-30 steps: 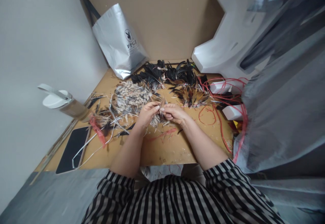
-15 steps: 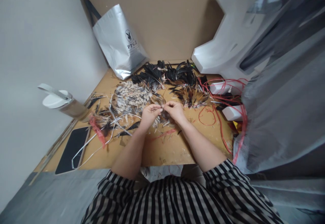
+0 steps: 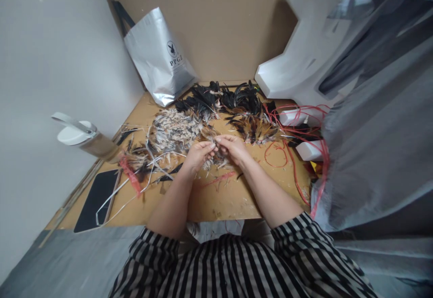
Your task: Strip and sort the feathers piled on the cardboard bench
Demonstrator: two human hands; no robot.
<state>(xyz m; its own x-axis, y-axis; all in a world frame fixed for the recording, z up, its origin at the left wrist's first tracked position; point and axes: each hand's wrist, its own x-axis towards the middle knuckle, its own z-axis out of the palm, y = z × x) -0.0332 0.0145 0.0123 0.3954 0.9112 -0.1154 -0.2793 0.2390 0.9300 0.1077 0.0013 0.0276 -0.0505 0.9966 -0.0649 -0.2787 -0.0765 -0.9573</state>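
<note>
Over the middle of the table my left hand (image 3: 200, 154) and my right hand (image 3: 234, 148) meet, thumbs and fingertips pinched together. Between them they grip a small brownish feather (image 3: 208, 132), whose vane points away from me; its quill is hidden by my fingers. Just behind and to the left is a heap of pale grey feathers (image 3: 174, 129). Brown-orange feathers (image 3: 255, 127) lie in a row behind my right hand, with bunches of black feathers (image 3: 241, 96) further back. Loose feather bits lie under my hands.
At left stand a lidded bottle (image 3: 88, 138) and a phone (image 3: 96, 201) lying flat, crossed by white cord (image 3: 123, 183). A silver bag (image 3: 157, 57) leans at the back. Red strings (image 3: 295, 176) tangle around white blocks (image 3: 309, 150) at right, beside grey cloth (image 3: 379, 135).
Both hands have shifted slightly, with the fingers turned and the left hand a little lower. The pinch on the feather stays at nearly the same spot.
</note>
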